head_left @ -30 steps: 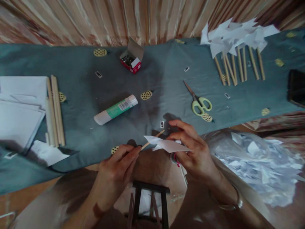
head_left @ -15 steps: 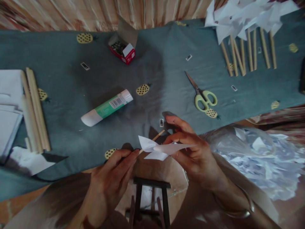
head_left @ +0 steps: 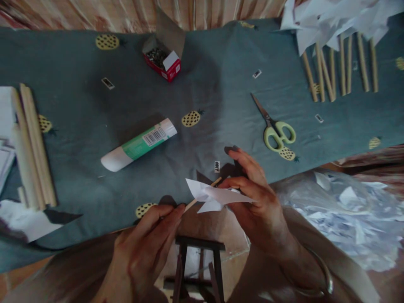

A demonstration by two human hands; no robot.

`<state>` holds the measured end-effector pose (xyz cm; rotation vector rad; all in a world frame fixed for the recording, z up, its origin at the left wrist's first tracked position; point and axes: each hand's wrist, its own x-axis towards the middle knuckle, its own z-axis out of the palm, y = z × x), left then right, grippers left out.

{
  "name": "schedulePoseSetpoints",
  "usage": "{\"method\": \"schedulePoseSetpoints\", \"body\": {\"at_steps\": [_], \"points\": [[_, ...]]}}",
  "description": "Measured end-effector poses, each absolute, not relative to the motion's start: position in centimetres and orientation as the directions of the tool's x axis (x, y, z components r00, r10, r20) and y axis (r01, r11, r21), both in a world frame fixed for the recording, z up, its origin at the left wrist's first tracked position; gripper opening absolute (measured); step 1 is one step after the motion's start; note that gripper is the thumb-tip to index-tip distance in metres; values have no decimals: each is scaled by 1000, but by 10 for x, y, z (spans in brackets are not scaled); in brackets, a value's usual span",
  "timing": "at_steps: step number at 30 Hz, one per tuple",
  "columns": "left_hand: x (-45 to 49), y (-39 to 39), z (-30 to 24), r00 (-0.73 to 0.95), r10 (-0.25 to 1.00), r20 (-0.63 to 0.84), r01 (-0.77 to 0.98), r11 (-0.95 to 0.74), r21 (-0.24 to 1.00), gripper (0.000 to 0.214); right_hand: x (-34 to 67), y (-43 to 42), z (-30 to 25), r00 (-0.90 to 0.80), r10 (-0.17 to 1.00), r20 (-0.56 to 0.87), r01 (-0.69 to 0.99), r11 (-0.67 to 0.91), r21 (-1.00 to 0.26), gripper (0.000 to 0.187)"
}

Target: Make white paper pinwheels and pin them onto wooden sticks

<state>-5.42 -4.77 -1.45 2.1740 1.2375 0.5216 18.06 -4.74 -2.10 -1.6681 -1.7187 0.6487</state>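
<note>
A white paper pinwheel (head_left: 214, 197) is between my two hands, just over the near edge of the cloth. My left hand (head_left: 148, 240) pinches its thin wooden stick (head_left: 191, 205), whose far tip shows beyond the paper blades. On the other side, my right hand (head_left: 260, 202) has its thumb and a finger at the pinwheel's right blade, with the other fingers spread upward. The exact contact under the paper is partly hidden. Beyond the hands lie a green and white glue stick (head_left: 139, 145) and scissors (head_left: 274, 128) with light green handles.
At the back an open red box (head_left: 162, 67) holds small metal pins. Finished paper pinwheels (head_left: 341, 25) lie far right, with bare wooden sticks (head_left: 34, 147) and paper sheets at left. A clear bag of white paper pieces (head_left: 344, 219) sits right; a dark stool (head_left: 200, 244) stands below.
The view has shifted slightly, spreading the table things outward. Both hands keep hold of the pinwheel, and a little more of its stick shows beside my left fingers.
</note>
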Motion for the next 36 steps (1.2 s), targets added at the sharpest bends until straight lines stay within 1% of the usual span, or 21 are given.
{"method": "schedulePoseSetpoints", "body": {"at_steps": [6, 11, 14, 18, 23, 29, 32, 34, 36], "points": [[-60, -54, -21, 490, 871, 34, 629, -380, 678, 38, 179, -49, -24, 15, 991, 135, 685, 88, -724, 14], [-66, -57, -26, 520, 853, 46, 641, -426, 639, 42, 178, -51, -23, 25, 992, 121, 686, 71, -724, 9], [-67, -60, -27, 521, 852, 50, 654, -436, 618, 49, 177, -50, -23, 30, 990, 134, 671, 80, -737, 6], [-68, -63, -25, 529, 848, -3, 683, -424, 595, 56, 177, -51, -23, 26, 988, 149, 664, 95, -742, 11], [-68, -62, -24, 548, 837, 12, 689, -459, 561, 60, 177, -51, -24, 27, 990, 136, 684, 80, -725, 12], [-70, -65, -25, 568, 823, 6, 702, -488, 519, 57, 178, -52, -23, 11, 992, 127, 700, 83, -709, 10], [-71, -67, -27, 552, 834, -5, 707, -465, 533, 53, 177, -52, -23, 3, 993, 121, 701, 84, -709, 10], [-73, -68, -29, 544, 839, -18, 707, -446, 549, 51, 177, -51, -23, 20, 993, 113, 702, 66, -709, 11], [-75, -69, -29, 537, 843, -36, 720, -436, 540, 50, 176, -50, -22, 42, 995, 92, 704, 36, -710, 13]]}}
